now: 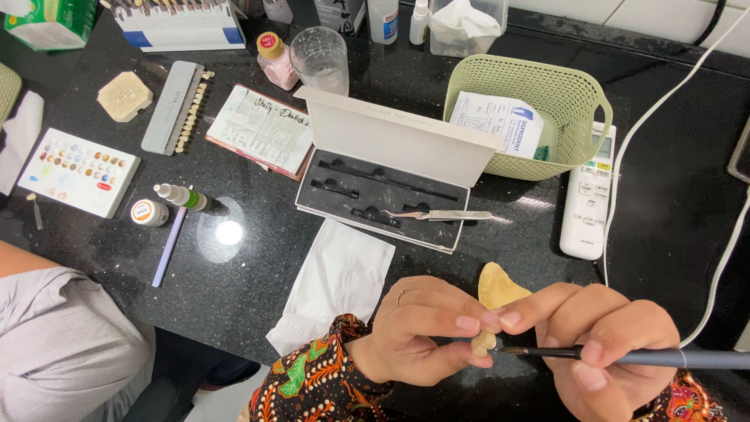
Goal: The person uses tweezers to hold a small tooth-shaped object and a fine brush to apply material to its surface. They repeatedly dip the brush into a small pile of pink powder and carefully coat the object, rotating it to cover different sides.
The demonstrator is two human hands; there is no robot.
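My left hand (426, 328) pinches a small tooth (484, 342); right hand (605, 344) grips a brush (625, 355), tip at it. Tissue (336, 285) just beyond left hand on bench (234, 297).

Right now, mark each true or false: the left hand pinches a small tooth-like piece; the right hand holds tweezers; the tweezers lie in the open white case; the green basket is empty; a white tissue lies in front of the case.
1. The left hand pinches a small cream tooth-like piece. True.
2. The right hand holds tweezers. False: it holds a thin brush, tip at the piece.
3. The tweezers lie in the open white case. True.
4. The green basket is empty. False: a white printed packet lies inside.
5. A white tissue lies in front of the case. True.
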